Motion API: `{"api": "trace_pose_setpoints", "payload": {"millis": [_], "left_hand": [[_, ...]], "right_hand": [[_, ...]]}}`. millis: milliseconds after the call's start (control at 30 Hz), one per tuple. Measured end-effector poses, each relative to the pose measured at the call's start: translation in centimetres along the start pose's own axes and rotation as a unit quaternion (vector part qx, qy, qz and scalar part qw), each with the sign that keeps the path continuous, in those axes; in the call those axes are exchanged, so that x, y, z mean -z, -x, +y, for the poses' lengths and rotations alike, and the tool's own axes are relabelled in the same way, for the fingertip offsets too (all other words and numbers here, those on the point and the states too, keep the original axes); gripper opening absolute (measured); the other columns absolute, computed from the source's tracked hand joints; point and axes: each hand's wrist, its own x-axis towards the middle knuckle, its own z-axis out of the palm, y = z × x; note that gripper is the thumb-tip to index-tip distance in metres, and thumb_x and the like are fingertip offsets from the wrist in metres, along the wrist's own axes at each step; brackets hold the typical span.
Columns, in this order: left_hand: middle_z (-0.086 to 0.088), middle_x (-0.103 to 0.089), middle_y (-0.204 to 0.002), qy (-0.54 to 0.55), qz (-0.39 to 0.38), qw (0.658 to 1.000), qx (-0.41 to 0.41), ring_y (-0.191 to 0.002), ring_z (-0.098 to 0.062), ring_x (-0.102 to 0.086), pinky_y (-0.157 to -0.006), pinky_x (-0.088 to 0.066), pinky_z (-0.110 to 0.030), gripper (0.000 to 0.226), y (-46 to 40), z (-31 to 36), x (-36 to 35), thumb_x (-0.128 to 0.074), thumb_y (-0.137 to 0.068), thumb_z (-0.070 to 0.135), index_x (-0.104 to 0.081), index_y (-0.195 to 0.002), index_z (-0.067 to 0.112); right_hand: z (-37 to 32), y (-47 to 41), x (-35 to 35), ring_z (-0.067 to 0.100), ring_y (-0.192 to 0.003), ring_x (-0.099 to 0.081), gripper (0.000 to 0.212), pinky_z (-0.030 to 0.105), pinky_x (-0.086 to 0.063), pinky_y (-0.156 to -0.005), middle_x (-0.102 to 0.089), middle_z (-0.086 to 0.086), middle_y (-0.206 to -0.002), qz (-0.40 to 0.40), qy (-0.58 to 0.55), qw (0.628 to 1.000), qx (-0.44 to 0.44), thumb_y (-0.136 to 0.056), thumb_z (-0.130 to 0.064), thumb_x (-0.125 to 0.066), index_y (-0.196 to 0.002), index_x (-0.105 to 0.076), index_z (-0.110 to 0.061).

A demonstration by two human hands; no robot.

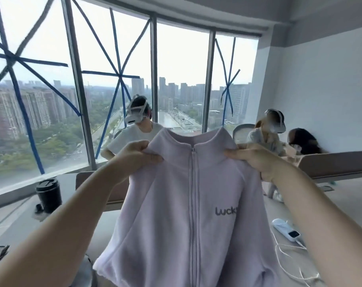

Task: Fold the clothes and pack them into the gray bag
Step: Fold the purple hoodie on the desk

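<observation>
Head view puts my two grips right at the centre of the frame: my left hand (141, 155) pinches one shoulder of a pale lilac zip-front fleece jacket (188, 206), fingers curled over the fabric just beside the collar, and my right hand (256, 160) has the other shoulder bunched in its closed fingers. Between them the jacket hangs in the air, front towards me, zipped up to its stand-up collar, with dark lettering on the chest and the hem dropping out of the bottom of the frame. I judge this as the very start of the fold on this garment: it is spread and held up, but no sleeve or side has been turned in yet, and it is not lying on any surface. The gray bag is nowhere I can see, so I cannot tell what has already been packed. Further out, a black lidded cup (49, 194) stands by the window ledge, a white handheld device with trailing cables (286, 229) lies to the right, and people wearing headsets (137, 125) sit beyond the jacket.
</observation>
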Motion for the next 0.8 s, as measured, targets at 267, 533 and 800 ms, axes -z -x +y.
{"api": "trace_pose_setpoints", "payload": {"millis": [267, 533, 800], "left_hand": [[-0.008, -0.059, -0.073, -0.054, 0.139, 0.989, -0.010, -0.071, -0.017, -0.054, -0.065, -0.043, -0.029, 0.040, -2.0, 0.4, -2.6, -0.084, -0.066, 0.024, -0.062, -0.083, -0.005], [-0.009, -0.059, -0.071, -0.089, 0.139, 0.986, 0.004, -0.068, -0.018, -0.054, -0.062, -0.042, -0.028, 0.047, -3.5, 2.0, -4.4, -0.074, -0.075, 0.040, -0.063, -0.078, -0.005], [0.000, -0.053, -0.066, 0.010, 0.188, 0.980, 0.068, -0.066, -0.016, -0.047, -0.060, -0.039, -0.034, 0.021, -2.7, -1.7, -12.2, -0.055, -0.067, 0.035, -0.056, -0.074, 0.015]], "right_hand": [[1.6, -3.2, 0.5, 0.026, -0.092, -0.070, 0.012, 0.041, -0.051, -0.090, -0.076, 0.006, -0.097, 0.124, -0.017, 0.989, 0.082, -0.087, -0.026, -0.069, -0.094, -0.074, -0.018], [-0.9, -4.3, 2.1, 0.016, -0.059, -0.050, 0.037, 0.031, -0.031, -0.056, -0.053, 0.001, -0.060, 0.201, 0.268, 0.933, 0.135, -0.090, -0.035, -0.064, -0.060, -0.053, -0.018], [4.1, -5.1, -2.4, 0.025, -0.066, -0.058, 0.035, 0.029, -0.036, -0.053, -0.060, 0.005, -0.061, 0.227, 0.235, 0.944, 0.037, -0.088, -0.034, -0.062, -0.066, -0.063, -0.007]]}}
